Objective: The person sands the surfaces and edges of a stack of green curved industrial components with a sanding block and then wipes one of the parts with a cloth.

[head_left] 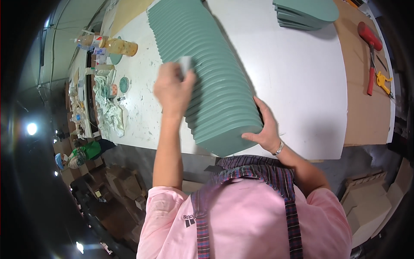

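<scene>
While bracing the near end of a fanned green stack [220, 80] with the right hand [268, 130], spread with thumb over the last sheet and fingers along the side, pinches a small pale block [185, 64] in the curled left hand [172, 88]. Note the stack lying between both hands on the white table [297, 82], stepped sheet over sheet, probably to expose every edge. Apparently braced from the right to prevent sliding. Cannot tell, through the blur, whether touching the sheets with the block. Well beyond the right hand, note a red mallet [371, 56], perhaps set aside for room; left of the left hand, an amber bottle [123, 47] and crumpled cloth [113, 121].
</scene>
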### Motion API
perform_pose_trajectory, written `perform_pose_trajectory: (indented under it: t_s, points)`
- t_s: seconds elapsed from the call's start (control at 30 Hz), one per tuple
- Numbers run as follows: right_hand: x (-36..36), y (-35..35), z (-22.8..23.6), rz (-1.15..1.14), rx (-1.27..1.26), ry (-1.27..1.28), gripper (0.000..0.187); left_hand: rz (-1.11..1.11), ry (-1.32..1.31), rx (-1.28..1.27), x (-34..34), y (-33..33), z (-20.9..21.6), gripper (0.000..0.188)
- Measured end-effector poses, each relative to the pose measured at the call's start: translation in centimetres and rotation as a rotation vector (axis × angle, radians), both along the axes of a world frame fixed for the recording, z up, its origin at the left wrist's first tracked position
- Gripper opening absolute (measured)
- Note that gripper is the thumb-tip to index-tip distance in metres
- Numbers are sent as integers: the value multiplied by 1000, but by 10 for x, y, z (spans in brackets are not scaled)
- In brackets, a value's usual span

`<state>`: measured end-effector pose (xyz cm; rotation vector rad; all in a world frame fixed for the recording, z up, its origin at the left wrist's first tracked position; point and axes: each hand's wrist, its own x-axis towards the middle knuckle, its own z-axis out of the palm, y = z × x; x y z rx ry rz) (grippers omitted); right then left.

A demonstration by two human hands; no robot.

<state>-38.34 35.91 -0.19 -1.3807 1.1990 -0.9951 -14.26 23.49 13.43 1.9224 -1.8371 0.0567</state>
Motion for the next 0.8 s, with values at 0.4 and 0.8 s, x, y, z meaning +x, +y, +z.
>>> perform_pose_trajectory:
  t_s: [0.4,0.8]
  points:
    - [4,0,1,-13,-31,-8,114,125,-31,-27,16,-27,2,25]
    - [0,-1,4,-28,-55,50,111,-143,-136,138,64,-8,20,33]
